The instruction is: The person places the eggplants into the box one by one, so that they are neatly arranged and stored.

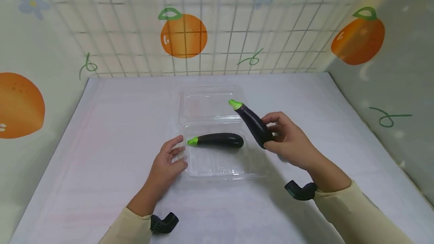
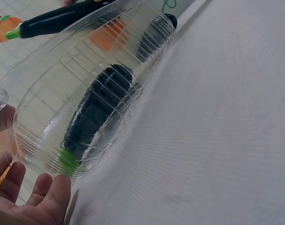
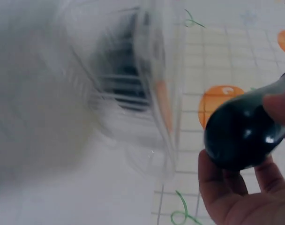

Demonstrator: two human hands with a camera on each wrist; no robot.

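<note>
Glossy black-purple held eggplant (image 1: 252, 120): we see smooth, shining skin, a gently curved body swelling toward the blunt end, and a bright green cap; it tilts above the right part of the container, cap up and to the left.
Right hand (image 1: 289, 140): we see it pinching that eggplant near the blunt end, thumb on one side and bent fingers on the other.
Lying eggplant (image 1: 220, 140): of the same dark gloss and green cap, it rests on its side in the container, cap toward the left hand (image 1: 167, 164), blunt end toward the right.
Left hand: we see its fingers spread and lightly bent at the container's left edge, fingertips touching the plastic, the lying eggplant's cap just beside them.
Clear plastic container (image 1: 217, 168): we make out thin, see-through walls with moulded ribs, rounded corners and a flat rim.
Lid (image 1: 210, 105): of the same clear plastic, joined along the far side and laid back open.
Dark shape past the plastic (image 2: 154, 40): the left wrist view shows it rounded; we cannot tell what it is.
White tabletop (image 1: 101, 142): we note a fine, cloth-like ribbing.
Backdrop (image 1: 291, 61): we see printed oranges (image 1: 184, 36), blue flowers (image 1: 32, 3) and green curls over grid lines.
</note>
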